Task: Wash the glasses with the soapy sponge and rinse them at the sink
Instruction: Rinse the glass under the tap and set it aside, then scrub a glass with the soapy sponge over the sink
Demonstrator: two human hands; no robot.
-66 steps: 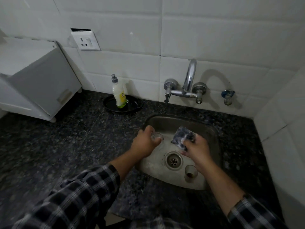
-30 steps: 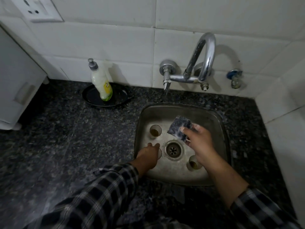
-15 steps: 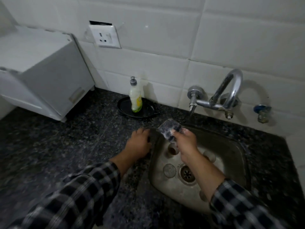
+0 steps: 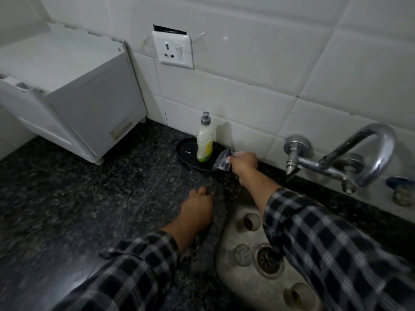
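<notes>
**A:** From the head view, what are our hands doing?

**B:** Our right hand is pinching the soapy sponge and reaching left of the sink. It is holding the sponge over the black tray, where the soap bottle is standing. Our left hand is resting palm down on the table and holding nothing, with its fingers loose as far as we can tell in this dim light.

**A:** And the glasses?

**B:** Three are sitting in the basin: one near the back-left corner, the middle glass beside the drain, and the front glass. They are standing with their long axes vertical, though the middle one may be upside down. They are lying to the right of both hands and nearer to us. The left hand is the closer one, just beside the rim.

**A:** The surroundings?

**B:** We are facing dark speckled stone and white tiles. There is a tap showing no stream, a wall socket, and a white cabinet at the left.
</notes>
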